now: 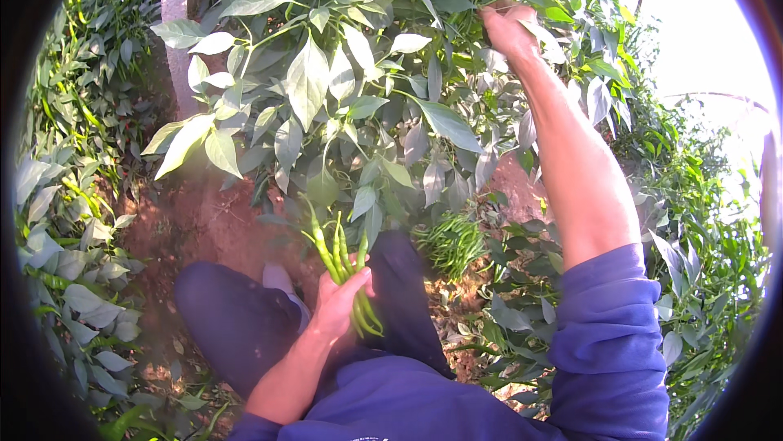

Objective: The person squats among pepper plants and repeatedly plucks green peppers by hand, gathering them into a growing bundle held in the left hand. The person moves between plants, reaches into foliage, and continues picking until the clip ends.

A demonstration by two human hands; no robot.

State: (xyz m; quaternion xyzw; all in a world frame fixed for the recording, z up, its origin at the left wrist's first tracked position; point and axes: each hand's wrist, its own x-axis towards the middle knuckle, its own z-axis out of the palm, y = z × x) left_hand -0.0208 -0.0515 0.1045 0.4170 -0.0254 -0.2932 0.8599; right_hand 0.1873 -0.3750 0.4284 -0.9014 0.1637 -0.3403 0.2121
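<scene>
My left hand (340, 300) is closed around a small bunch of long green chili peppers (338, 251), held low in front of my body between my knees. Up and to the right, my right hand (509, 28) reaches among the leaves of a tall pepper plant (367, 74). Its fingers are bent and partly hidden by foliage, so whether they grip anything cannot be told. More green peppers hang near the top of this plant. On the ground beside my knee lies a pile of picked green chili peppers (454, 245).
Rows of pepper plants stand at the left (79, 257) and right (691, 215). A pale upright post (176, 31) rises at the upper left. Reddish bare soil (208, 215) shows between the plants, and a light-coloured shoe (278, 279) rests on it.
</scene>
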